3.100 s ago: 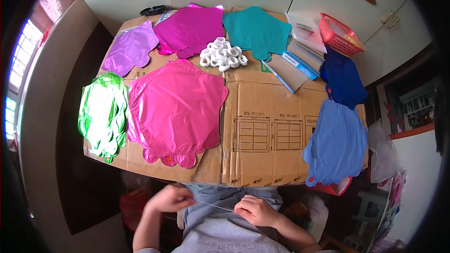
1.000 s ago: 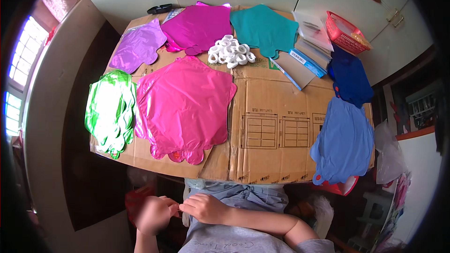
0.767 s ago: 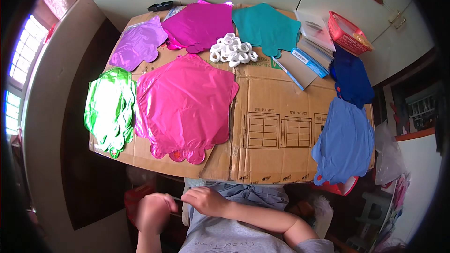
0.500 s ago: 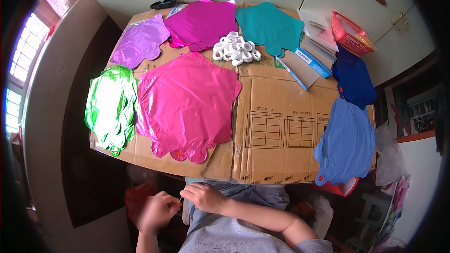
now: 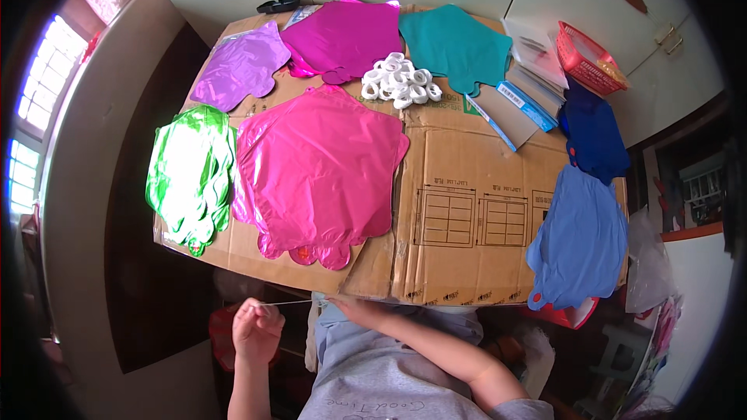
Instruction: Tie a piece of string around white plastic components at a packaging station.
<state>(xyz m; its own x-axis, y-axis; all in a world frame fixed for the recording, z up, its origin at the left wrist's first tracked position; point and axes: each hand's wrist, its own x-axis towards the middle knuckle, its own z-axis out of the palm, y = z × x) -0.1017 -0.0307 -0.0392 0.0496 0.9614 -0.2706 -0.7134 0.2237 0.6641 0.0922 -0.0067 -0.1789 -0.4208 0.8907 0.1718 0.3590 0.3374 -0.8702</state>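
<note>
Below the front edge of the cardboard, over my lap, a thin pale strand (image 5: 289, 302) runs nearly straight between my hands. My left hand (image 5: 257, 332) is closed, pinching its left end. The strand's other end leads to the fingertips of my right hand (image 5: 355, 310), which are blurred and close to the cardboard edge; its grip shows only in part. Nearest on the surface lies a large pink foil sheet shape (image 5: 319, 167), with rounded tabs toward me. Left of it is a shiny green foil pile (image 5: 191, 171).
Cardboard (image 5: 443, 155) covers the table. At the back are lilac (image 5: 241, 66), magenta (image 5: 342, 35) and teal (image 5: 459, 43) flat shapes, plus white rings (image 5: 398, 82). To the right are a blue-and-white box (image 5: 526, 106), red basket (image 5: 585, 61), navy pile (image 5: 595, 132) and light-blue pile (image 5: 580, 237).
My left hand has moved left, away from the right, and the strand now stretches between them. My right hand has shifted slightly up and right, toward the cardboard edge. The view has shifted a little.
</note>
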